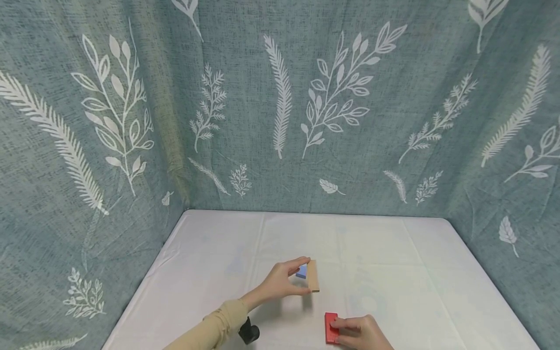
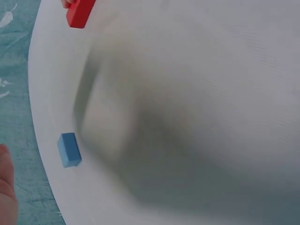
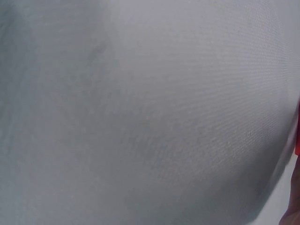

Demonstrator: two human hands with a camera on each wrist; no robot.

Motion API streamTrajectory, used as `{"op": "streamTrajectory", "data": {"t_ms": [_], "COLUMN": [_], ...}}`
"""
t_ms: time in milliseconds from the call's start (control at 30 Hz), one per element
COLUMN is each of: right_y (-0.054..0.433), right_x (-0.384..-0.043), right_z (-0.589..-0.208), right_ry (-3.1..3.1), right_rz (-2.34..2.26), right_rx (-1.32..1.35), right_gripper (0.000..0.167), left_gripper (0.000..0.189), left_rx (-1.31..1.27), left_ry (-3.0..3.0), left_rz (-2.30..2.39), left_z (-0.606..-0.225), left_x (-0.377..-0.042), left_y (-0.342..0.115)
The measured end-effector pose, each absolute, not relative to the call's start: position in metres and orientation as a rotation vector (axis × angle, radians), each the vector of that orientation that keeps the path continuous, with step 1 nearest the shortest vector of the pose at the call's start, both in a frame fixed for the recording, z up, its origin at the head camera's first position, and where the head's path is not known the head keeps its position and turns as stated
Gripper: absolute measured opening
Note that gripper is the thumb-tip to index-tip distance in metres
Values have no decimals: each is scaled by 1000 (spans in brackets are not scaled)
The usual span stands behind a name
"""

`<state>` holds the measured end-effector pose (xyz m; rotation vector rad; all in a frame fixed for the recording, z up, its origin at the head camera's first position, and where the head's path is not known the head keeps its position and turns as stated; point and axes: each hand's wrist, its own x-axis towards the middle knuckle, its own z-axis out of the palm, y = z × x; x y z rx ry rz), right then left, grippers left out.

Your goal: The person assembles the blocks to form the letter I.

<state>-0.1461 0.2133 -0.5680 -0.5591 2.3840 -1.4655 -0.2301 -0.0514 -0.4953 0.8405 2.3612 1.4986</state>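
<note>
My left hand (image 1: 279, 283) pinches a tan wooden block (image 1: 312, 276) by its two ends, thumb at the near end and fingertips at the far end. A shadow falls on the white cloth below the block. Just beyond the gap of that hand a blue block (image 1: 301, 271) sits on the table; the left wrist view shows this blue block (image 2: 69, 150) whole. Nearer the front, my right hand (image 1: 360, 333) grips a red block (image 1: 331, 328) with thumb and fingers at its right side. Only a sliver of the red block (image 3: 298, 136) enters the right wrist view.
A white cloth covers the table (image 1: 393, 262). Patterned green-blue curtains (image 1: 245, 121) stand along its back and sides. A small black object (image 1: 249, 332) shows by the left sleeve (image 1: 218, 321).
</note>
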Motion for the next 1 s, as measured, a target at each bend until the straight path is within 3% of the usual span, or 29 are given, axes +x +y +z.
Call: {"op": "streamTrajectory", "data": {"t_ms": [800, 1000], "right_y": [214, 214], "right_x": [-145, -145], "right_z": [-568, -567], "right_ry": [2429, 2421], "right_rz": [-1546, -1518], "right_rx": [-807, -732], "right_gripper": [34, 36], "left_gripper": [72, 71], "left_rx": [873, 881], "left_ry": [2318, 2312], "left_rz": [1536, 1550], "left_z": [-481, -483], "left_x": [-231, -229], "left_y": [-17, -12]}}
